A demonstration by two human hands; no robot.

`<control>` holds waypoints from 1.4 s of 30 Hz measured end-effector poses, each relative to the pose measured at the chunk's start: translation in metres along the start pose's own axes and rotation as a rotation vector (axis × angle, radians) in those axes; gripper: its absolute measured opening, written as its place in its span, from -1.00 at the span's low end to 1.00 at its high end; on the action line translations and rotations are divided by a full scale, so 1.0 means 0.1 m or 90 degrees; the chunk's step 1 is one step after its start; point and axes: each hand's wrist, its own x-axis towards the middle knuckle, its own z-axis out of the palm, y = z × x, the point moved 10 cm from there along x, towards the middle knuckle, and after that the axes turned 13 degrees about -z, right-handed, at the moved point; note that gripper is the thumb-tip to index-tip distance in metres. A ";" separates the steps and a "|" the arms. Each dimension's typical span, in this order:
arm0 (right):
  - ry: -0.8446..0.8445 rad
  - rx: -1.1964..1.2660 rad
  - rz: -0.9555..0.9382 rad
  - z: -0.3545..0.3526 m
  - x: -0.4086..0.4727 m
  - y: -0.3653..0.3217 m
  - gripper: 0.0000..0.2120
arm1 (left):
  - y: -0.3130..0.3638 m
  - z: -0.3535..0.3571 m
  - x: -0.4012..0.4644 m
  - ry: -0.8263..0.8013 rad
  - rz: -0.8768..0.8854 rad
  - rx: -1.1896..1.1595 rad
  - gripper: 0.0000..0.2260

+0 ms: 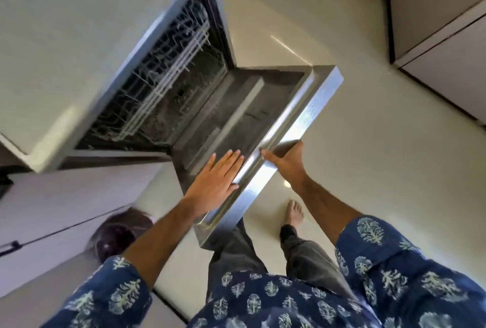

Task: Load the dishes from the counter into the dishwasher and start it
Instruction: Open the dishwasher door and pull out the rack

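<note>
We are standing over the dishwasher point(163, 85), its cavity gaping under the counter point(79, 25), and we are taking every place from its door. The door point(252, 127) is hanging partly lowered, its inner face toward us and its steel top edge nearest our body. Beyond the door, inside the cavity, the wire racks point(168, 64) are sitting pushed in; blur is keeping us from telling whether any dishes are on them. No dishes are showing on the counter stretch in view. Our left hand point(215, 180) is lying flat and wide on the door's inner face, just inside its top edge, probably steadying the panel. Our right hand point(286, 160) is gripping that top edge from the outer side, thumb over the rim, fingers hidden beneath, likely bearing the weight so the door moves gently. Below the door, our bare foot point(294, 212) is standing on the pale floor point(368, 170).
</note>
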 end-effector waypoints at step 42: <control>-0.381 -0.770 -0.177 -0.30 1.06 4.03 0.03 | 2.10 3.83 1.49 -0.203 0.117 0.112 -0.30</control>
